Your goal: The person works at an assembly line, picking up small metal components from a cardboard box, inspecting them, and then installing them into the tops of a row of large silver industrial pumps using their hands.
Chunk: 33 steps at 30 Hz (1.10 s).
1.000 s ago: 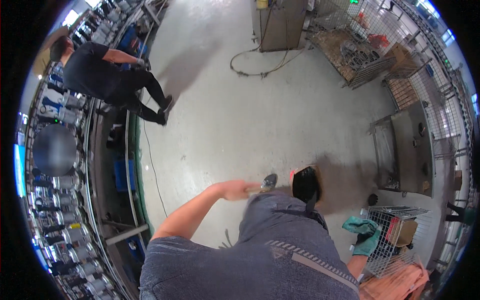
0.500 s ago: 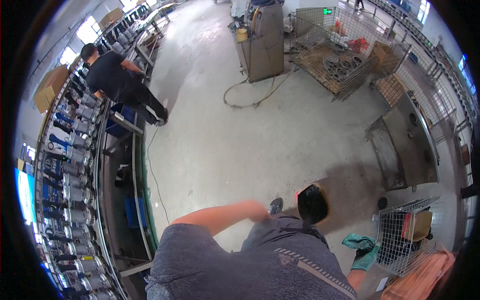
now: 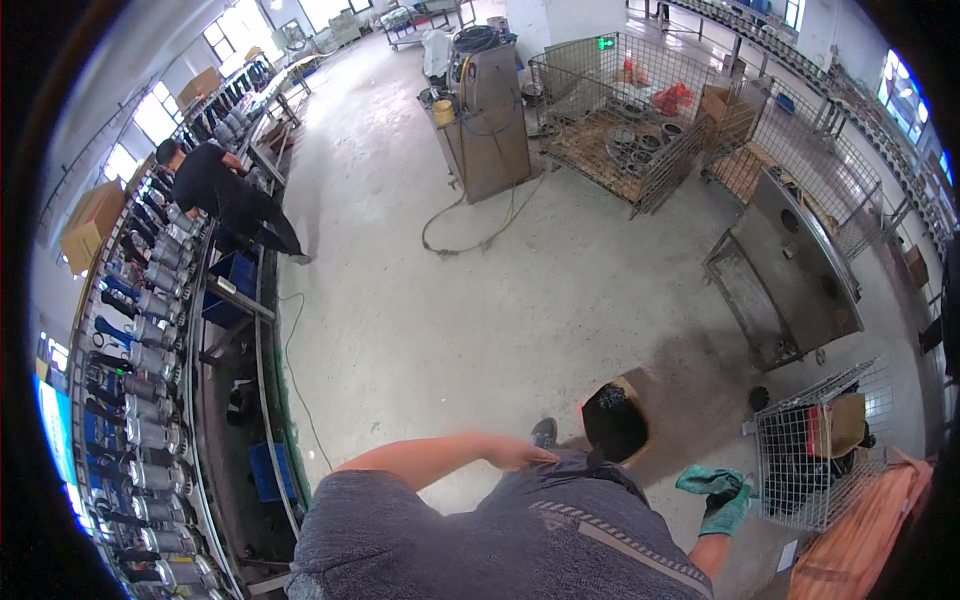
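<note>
The bare left hand point(image 3: 515, 452) is near the grey clothing point(image 3: 545, 485); blur hides whether its fingers are apart or together. The right hand point(image 3: 722, 505), gloved, looks clamped on a green cloth point(image 3: 704, 480), seemingly bunched to keep it off the ground. Just beyond stands a wire basket point(image 3: 785, 480), its rim the nearest edge. Ahead, an open box point(image 3: 634, 392) sits mouth up, probably for reaching in from above. The pale floor point(image 3: 400, 340) stretches broadly between the racked line point(image 3: 150, 400) and a steel surface point(image 3: 800, 265), leaving walking room.
</note>
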{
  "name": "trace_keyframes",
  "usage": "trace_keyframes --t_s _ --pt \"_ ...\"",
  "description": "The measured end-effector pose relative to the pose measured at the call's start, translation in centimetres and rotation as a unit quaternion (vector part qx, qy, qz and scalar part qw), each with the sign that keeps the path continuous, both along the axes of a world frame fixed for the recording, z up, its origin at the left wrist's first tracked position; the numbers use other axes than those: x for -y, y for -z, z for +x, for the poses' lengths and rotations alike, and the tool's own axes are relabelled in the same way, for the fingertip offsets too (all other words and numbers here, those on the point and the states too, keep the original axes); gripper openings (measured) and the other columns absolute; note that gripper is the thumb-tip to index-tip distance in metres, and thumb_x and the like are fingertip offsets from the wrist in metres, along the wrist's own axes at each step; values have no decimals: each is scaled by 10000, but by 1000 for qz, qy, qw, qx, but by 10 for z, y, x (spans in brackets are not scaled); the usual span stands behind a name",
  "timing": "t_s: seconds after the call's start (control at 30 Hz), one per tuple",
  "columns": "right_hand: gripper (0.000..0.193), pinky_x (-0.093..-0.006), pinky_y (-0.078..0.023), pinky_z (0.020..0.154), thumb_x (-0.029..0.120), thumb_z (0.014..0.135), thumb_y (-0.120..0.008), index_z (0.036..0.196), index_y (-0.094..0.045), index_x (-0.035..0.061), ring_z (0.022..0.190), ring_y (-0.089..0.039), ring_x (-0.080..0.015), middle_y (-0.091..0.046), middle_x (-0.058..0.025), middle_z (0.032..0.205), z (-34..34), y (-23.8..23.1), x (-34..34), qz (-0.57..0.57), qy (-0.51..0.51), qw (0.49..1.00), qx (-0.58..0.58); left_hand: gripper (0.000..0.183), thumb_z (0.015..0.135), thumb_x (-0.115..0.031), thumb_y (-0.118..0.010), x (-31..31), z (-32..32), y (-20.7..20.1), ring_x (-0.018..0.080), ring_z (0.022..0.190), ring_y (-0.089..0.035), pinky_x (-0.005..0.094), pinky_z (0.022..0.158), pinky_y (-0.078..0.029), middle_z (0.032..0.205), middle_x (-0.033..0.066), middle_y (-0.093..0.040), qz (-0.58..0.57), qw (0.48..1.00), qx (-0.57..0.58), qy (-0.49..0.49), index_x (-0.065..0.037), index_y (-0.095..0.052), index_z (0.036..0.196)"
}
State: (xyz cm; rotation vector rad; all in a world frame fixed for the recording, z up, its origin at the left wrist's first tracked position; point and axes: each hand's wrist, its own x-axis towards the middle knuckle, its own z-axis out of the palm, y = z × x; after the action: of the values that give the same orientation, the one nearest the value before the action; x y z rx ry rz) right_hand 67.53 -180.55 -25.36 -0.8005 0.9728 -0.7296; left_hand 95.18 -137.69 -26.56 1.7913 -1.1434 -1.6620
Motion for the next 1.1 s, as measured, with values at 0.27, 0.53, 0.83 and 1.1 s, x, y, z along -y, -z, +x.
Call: trace_keyframes --t_s 0.27,0.53,0.83,1.1 --pt "498 -276 -360 464 534 1038 -484 810 -669 133 525 -527 -126 -644 8 655 3 -13 -5 -23 -22 999 -36 583 989 -221 -506 -26 -14 64 250 1031 -627 463 746 -568 1269 118 -603 74 918 -239 -307 -203 -359 1553" --pt "450 -273 -348 430 495 1037 -525 792 -658 141 472 -501 -122 -609 16 607 -21 -13 -2 1 59 998 -36 457 949 -373 -703 -42 -8 -101 152 1043 -684 352 796 -593 1227 13 -680 363 745 -335 -448 -160 -614 1344" --pt "442 -279 -372 431 480 1041 -526 786 -650 140 473 -511 -132 -620 2 602 -36 2 -5 24 60 998 8 771 947 -292 -609 -6 -36 -100 313 1318 -540 491 972 -510 1530 126 -490 267 960 -26 76 -263 -245 1625" --pt "480 -292 -376 448 500 1043 -498 793 -660 123 488 -528 -149 -637 -16 614 -35 1 -10 33 43 998 -7 707 911 -42 -566 -46 -40 130 329 1313 -544 468 951 -530 1380 233 -580 16 997 44 -61 -216 -338 1557"
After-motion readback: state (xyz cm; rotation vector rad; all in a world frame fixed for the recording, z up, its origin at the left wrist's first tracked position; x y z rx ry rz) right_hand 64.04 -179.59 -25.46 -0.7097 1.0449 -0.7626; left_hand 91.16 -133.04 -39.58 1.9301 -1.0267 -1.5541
